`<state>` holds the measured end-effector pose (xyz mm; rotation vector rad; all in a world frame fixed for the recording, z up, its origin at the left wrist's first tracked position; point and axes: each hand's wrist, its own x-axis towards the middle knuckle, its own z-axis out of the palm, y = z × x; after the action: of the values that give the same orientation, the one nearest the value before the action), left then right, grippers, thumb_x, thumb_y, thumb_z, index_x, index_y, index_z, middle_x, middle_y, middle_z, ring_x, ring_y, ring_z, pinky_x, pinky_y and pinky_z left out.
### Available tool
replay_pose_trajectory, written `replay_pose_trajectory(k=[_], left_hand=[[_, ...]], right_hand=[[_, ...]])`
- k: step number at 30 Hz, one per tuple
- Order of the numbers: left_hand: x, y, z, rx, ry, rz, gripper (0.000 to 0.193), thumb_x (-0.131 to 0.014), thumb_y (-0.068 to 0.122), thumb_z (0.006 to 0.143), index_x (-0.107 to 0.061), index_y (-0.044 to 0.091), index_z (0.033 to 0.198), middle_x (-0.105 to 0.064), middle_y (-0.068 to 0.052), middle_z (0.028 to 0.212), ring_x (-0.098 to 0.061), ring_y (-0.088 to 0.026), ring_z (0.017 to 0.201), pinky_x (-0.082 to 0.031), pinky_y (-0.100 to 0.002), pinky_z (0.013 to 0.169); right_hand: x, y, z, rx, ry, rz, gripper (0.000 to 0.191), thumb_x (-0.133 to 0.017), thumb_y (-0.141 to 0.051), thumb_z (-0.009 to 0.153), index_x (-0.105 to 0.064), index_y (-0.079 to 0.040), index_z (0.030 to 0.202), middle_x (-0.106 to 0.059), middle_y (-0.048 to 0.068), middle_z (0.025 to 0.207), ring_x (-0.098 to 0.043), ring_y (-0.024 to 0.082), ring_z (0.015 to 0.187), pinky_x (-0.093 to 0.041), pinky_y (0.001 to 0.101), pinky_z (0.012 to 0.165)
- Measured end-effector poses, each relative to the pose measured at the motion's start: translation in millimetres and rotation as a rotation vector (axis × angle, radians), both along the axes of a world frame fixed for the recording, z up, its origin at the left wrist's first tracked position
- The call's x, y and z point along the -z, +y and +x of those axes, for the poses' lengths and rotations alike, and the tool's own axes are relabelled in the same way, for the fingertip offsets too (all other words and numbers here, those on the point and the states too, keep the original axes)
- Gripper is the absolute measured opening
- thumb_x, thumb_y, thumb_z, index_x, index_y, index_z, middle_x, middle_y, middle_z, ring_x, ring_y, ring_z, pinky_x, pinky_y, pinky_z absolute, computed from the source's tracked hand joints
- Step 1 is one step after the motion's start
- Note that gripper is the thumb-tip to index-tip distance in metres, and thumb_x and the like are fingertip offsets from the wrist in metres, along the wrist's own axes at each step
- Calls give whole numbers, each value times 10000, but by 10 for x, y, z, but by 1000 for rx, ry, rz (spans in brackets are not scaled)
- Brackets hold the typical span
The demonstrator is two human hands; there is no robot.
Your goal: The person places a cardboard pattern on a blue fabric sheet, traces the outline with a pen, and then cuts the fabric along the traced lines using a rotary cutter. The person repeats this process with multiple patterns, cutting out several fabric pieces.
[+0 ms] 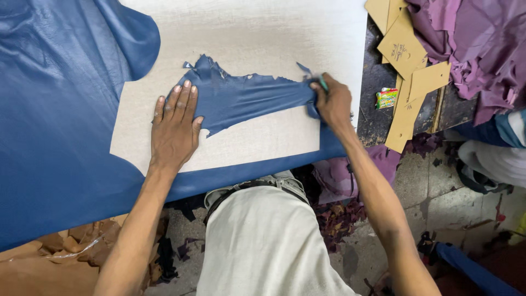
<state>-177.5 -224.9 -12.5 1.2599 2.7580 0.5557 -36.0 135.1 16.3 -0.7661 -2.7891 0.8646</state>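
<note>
- Blue leather hide (pixel 55 137): largest item, spread over the counter to the left of the pale cutting board and wrapping along the board's near edge in a narrow band.
- Pale cutting board (pixel 246 33): flat on the counter, off-white, its left side overlapped by the hide.
- Purple leather heap (pixel 471 38): crumpled, well to the right of the board, past its right edge.
- Blue leather offcut (pixel 246 98): ragged-edged strip lying flat on the board's middle, running from the left hand across to the right hand.
- Cardboard patterns (pixel 408 60): several tan cut shapes, stacked loosely just right of the board, on a dark part of the counter (pixel 378 118).
- Left hand (pixel 175 129): palm down, fingers spread and straight, pressing on the offcut's left end on the board.
- Right hand (pixel 331 104): at the board's right edge, fingers closed, pinching the offcut's right end together with a thin green-tipped tool (pixel 323 83); what kind of tool cannot be told.
- Small green and yellow packet (pixel 387 97): on the counter just right of the board, beside the patterns.
- Leather scraps (pixel 339 214): dark bits on the floor, below the board's near edge.
</note>
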Motion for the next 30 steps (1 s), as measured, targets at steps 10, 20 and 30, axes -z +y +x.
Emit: replay_pose_trajectory(k=[10, 20, 30], left_hand=[[72, 136, 11, -25, -60, -46, 581, -403, 329, 1126, -364, 67, 1644, -333, -92, 1707, -229, -213, 1588, -91, -444, 1315], [-88, 576, 499, 42, -253, 42, 791, -430, 490, 1010, -288, -17, 1601, -248, -197, 1683, -166, -345, 1557, -85, -525, 1249], [-45, 2474, 1172, 407, -152, 32, 773, -495, 580, 1000, -358, 31, 1527, -271, -134, 1695, -196, -276, 1575, -90, -516, 1272]], right_hand=[[38, 307, 144, 15, 31, 94, 228, -679, -148, 1013, -599, -7, 853, -600, 175, 678, -534, 307, 516, -407, 435, 526], [-574, 47, 200, -103, 313, 124, 99, -696, -110, 968, -658, -24, 936, -581, 164, 872, -608, 331, 762, -476, 411, 685], [-623, 222, 764, 167, 403, -5, 109, -647, -2, 917, -677, -58, 1006, -646, 150, 927, -658, 363, 843, -521, 417, 745]])
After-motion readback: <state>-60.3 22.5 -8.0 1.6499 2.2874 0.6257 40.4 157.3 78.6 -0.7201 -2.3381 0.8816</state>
